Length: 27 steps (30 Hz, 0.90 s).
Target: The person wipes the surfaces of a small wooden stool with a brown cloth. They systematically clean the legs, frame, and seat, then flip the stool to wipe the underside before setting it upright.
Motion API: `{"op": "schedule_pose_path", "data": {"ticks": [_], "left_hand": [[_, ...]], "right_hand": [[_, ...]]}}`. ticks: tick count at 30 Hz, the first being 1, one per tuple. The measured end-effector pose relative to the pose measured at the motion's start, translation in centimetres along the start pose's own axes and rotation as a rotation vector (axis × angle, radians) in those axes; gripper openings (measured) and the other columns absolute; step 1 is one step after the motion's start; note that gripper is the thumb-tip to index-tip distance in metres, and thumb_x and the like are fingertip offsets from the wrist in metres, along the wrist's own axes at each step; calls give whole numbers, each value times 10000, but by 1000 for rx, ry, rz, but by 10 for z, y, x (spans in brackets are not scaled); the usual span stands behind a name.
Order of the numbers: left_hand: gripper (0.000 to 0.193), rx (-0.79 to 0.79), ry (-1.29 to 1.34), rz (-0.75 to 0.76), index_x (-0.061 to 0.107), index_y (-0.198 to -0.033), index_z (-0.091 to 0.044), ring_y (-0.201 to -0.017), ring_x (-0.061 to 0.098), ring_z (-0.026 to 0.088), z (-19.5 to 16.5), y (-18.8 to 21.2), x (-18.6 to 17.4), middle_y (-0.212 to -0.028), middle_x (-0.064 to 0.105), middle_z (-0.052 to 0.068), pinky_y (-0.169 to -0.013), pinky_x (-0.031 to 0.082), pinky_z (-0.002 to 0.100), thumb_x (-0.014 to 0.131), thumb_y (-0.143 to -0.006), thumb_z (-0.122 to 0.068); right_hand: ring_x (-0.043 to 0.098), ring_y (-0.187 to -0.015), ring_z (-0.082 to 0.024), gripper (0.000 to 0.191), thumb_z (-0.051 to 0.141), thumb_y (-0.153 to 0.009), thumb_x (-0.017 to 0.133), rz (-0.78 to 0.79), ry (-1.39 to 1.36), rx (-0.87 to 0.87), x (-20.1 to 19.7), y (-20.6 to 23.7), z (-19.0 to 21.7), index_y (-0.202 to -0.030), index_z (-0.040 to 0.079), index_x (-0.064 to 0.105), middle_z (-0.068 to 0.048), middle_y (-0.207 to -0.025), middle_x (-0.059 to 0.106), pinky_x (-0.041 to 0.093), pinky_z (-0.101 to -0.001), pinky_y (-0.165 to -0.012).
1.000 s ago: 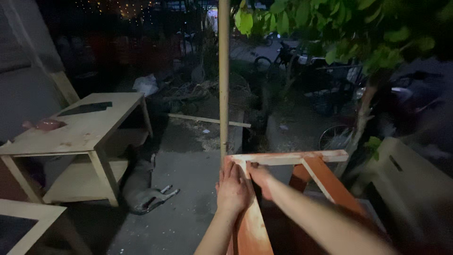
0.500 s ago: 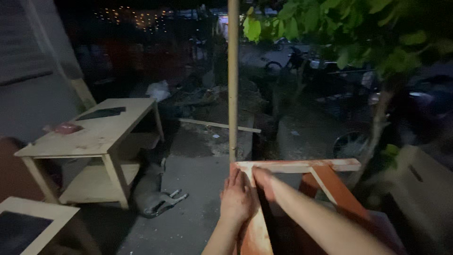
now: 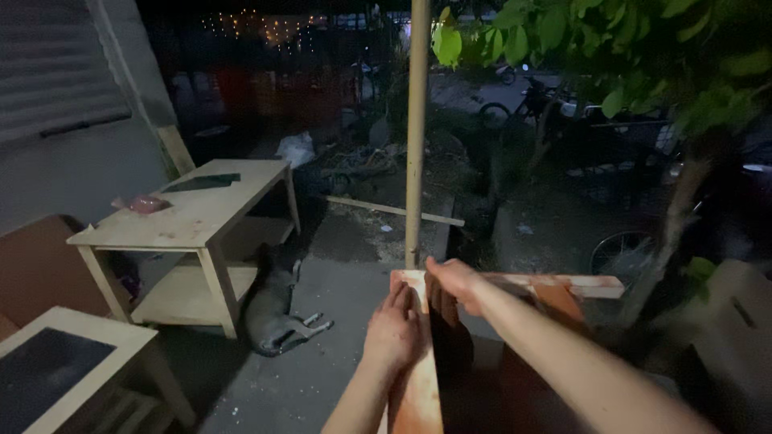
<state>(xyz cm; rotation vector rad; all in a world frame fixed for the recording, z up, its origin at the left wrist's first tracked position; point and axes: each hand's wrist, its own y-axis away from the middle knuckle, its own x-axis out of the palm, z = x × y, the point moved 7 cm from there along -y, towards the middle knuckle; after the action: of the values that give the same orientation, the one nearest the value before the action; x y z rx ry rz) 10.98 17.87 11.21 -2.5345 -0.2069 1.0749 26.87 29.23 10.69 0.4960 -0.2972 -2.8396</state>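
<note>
Counted: two bare hands [image 3: 394,333], one reddish wooden frame [image 3: 515,283], two pale wooden desks [image 3: 201,217], one grey dog [image 3: 273,309], one upright pale pole [image 3: 416,137].

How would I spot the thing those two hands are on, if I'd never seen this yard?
Find the tall pale pole in the middle of the yard. At its foot stands a reddish wooden frame, with the left hand and right hand at its near corner. Unlike the pale table, it is rust-coloured.

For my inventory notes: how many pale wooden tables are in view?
2. One pale wooden table stands at left beside the lying dog; the second table is at bottom left, partly cut off.
</note>
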Motion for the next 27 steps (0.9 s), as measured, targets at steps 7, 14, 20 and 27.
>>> {"op": "schedule_pose_path", "data": {"ticks": [7,14,20,27], "left_hand": [[546,123,-81,-38,472,-1473,-87,-1374,493,387,-7,4,-4,-1601,422,108,-1094,408,499,493,-951,-247],[566,-46,-106,117,449,-1493,-115,-1341,491,400,-15,5,8,-1605,386,114,-1107,398,505,466,-955,-292],[603,166,-92,11,413,-1535,-80,-1490,329,447,-33,4,7,-1634,357,131,-1224,291,514,494,-1018,-380],[652,-109,-75,234,315,-1587,-206,-1512,225,430,-33,9,12,-1676,281,42,-1184,229,626,483,-987,-399]], "right_hand": [[619,-1128,-486,671,559,-1101,385,135,-378,104,-7,11,-39,-1223,-40,661,-274,-1164,676,442,-641,-1029],[668,-1103,-388,685,578,-1056,261,243,-535,338,55,0,-8,-1237,59,670,-215,-1220,709,517,-545,-969],[335,-1497,-352,649,560,-1101,354,-146,-159,280,25,46,-21,-1593,144,269,-124,-1638,303,402,-552,-1176],[404,-1479,-197,720,608,-1010,362,-178,-69,99,40,111,-37,-1526,119,480,-40,-1608,469,304,-412,-1203]]}}
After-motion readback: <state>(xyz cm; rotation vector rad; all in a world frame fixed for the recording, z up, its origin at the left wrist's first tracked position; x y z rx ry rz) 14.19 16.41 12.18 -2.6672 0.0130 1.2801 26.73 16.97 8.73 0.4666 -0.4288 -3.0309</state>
